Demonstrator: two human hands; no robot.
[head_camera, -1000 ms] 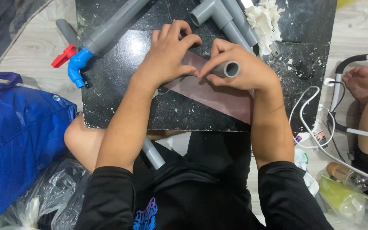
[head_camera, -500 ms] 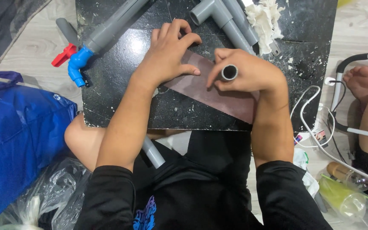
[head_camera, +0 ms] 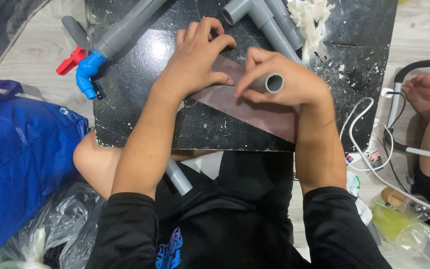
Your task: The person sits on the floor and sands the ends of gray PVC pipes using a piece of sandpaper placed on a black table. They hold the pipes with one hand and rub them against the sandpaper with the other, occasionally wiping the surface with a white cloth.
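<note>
My right hand (head_camera: 284, 82) grips a short grey pipe piece (head_camera: 273, 82), open end up, pressed onto a reddish-brown sheet of sandpaper (head_camera: 255, 107). The sheet lies on a black slab (head_camera: 135, 94) speckled with white. My left hand (head_camera: 197, 57) rests flat on the sheet's left end, fingers spread, pinning it down.
A long grey pipe with a blue tap and red handle (head_camera: 88, 67) lies at the slab's upper left. Grey elbow fittings (head_camera: 260, 17) and a white wad (head_camera: 309, 17) sit at the top. Blue bag (head_camera: 21, 144) left, white cables (head_camera: 364, 144) and another person's foot (head_camera: 424, 89) right.
My right hand has slid the pipe piece back and forth over the sandpaper, now slightly left and up. My left hand stays in place.
</note>
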